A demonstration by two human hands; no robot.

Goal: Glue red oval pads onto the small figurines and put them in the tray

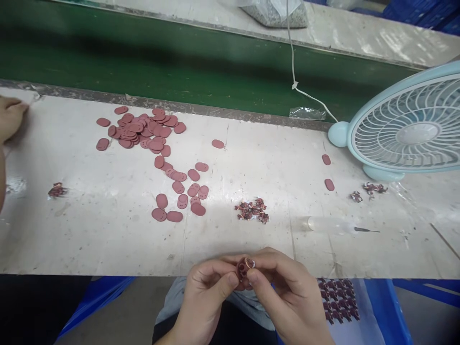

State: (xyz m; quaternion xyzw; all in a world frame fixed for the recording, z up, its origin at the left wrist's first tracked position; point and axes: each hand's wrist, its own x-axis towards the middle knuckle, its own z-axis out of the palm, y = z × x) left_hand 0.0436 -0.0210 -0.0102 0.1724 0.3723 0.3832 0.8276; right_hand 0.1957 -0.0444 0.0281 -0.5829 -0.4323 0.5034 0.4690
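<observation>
Both my hands meet at the near edge of the white table point(89, 239). My left hand point(204, 292) and my right hand point(283, 292) pinch one small reddish-brown oval pad point(243, 269) between thumbs and fingertips, with a tiny part pressed against it. Several more oval pads point(143, 132) lie heaped at the far left of the table, and a looser group point(183, 191) trails toward the middle. A small pile of tiny dark red and white parts point(252, 211) sits just beyond my hands.
A pale blue fan point(406, 129) stands at the right, its cord point(293, 57) running up. A clear-handled pointed tool point(341, 226) lies right of centre. Another person's hand point(10, 117) rests at the far left. A green belt point(161, 62) runs behind. A bag of parts point(338, 299) sits below right.
</observation>
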